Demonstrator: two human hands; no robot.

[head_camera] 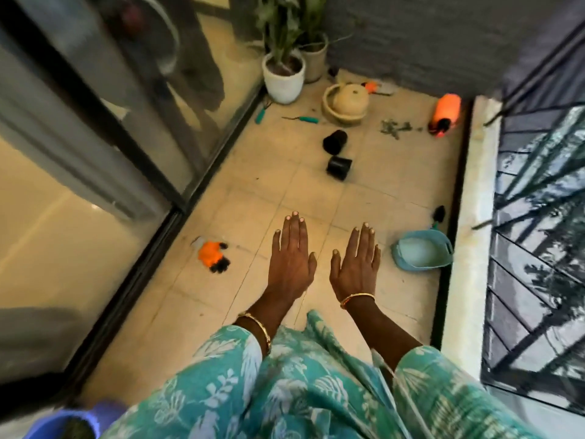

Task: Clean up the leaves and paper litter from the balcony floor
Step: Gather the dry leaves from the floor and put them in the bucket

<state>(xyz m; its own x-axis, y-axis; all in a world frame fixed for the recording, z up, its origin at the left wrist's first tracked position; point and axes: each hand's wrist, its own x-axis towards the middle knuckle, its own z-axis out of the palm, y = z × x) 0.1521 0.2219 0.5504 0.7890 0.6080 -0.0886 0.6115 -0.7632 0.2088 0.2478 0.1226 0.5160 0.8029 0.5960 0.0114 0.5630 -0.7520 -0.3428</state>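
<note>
Balcony floor was tiled, w/ glass door on the left & grille on the right. L hand & R hand hovered side by side, palms down, fingers straight & together, holding nothing. Leaves lay far ahead by orange bottle. Blue dustpan sat just right of R hand; 2 black pots mid-floor between hands & leaves; orange glove to the left.

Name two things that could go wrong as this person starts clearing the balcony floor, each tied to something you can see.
With both hands, left hand and right hand, open and empty, she might trip on the two black pots lying tipped over mid-floor. The leaf litter sits beside the orange bottle, so sweeping there could knock it.
</note>
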